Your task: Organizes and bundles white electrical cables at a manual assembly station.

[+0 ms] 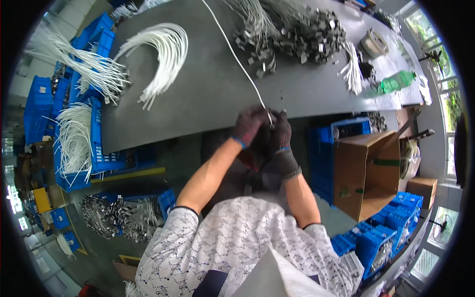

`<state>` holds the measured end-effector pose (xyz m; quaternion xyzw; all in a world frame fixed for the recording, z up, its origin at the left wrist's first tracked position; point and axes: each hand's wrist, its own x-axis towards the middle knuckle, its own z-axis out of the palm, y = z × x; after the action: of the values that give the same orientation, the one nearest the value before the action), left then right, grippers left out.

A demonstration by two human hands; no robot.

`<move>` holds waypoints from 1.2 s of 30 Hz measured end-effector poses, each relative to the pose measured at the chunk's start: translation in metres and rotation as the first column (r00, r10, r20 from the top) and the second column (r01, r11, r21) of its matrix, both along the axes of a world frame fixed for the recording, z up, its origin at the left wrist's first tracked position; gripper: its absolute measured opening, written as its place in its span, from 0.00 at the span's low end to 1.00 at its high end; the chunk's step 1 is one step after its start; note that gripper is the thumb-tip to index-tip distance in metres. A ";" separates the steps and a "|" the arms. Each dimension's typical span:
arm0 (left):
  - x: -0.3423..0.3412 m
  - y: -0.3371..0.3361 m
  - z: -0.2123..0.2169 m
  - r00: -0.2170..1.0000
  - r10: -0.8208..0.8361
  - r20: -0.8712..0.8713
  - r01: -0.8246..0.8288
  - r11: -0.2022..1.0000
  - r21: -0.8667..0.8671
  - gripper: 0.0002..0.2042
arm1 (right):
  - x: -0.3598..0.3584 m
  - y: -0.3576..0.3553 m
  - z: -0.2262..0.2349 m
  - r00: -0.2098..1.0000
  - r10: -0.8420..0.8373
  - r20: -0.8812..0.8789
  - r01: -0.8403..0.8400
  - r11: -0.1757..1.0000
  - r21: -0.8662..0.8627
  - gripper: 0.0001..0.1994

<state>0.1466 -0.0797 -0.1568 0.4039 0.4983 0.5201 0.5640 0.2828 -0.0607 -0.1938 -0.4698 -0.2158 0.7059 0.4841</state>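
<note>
A white cable [239, 60] runs from the top edge of the frame to the centre, where its near end meets two dark-gloved hands at the front edge of a grey tabletop [208, 99]. The left hand [249, 126] has its grip drawn together on the cable close to that end; the right hand [282, 132] curls its fingers just beside it (how far its grip is open, and whether it has hold of anything, cannot be told in the shadow).

Upper left of centre, a curved bundle of white cables [170, 44] lies on the tabletop. At top right of centre spreads a heap of grey connectors [316, 39], with a roll of tape [374, 43] and a green bottle [398, 81] farther right.

Along the left, white cables fill a blue bin [96, 131] beside the tabletop, while grey parts [141, 218] crowd containers at lower left. Right of centre, an open cardboard box [349, 178] stands tilted next to a blue crate [321, 166]; more blue bins [373, 242] line the lower right. The worker's patterned shirt [237, 227] fills the bottom centre.
</note>
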 end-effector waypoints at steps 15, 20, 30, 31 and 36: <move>-0.082 0.082 -0.010 0.989 -0.050 -0.137 0.035 0.993 -0.113 0.14 | -0.025 0.077 0.019 0.881 0.294 0.371 -0.322 0.947 0.015 0.20; -0.229 0.060 -0.070 0.134 0.343 -0.930 -0.353 0.893 0.279 0.22 | -0.027 0.160 -0.003 0.263 -0.421 0.868 -0.463 0.735 0.496 0.21; -0.365 -0.004 -0.072 0.024 -0.279 -0.960 -0.623 0.747 -0.233 0.12 | -0.006 0.201 -0.046 0.048 -0.317 0.947 -0.537 0.792 0.292 0.13; -0.369 -0.008 -0.075 0.019 -0.271 -0.962 -0.635 0.741 -0.221 0.12 | -0.007 0.195 -0.047 0.060 -0.324 0.944 -0.544 0.782 0.303 0.13; -0.352 -0.006 -0.072 0.035 -0.258 -0.965 -0.618 0.754 -0.224 0.12 | 0.067 0.186 -0.075 0.871 0.178 0.457 -0.121 0.981 -0.152 0.15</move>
<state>-0.2057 -0.0861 -0.2289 0.3626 0.9281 -0.0219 0.0812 0.3500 0.1249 -0.2692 -0.6361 -0.3200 0.6183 0.3327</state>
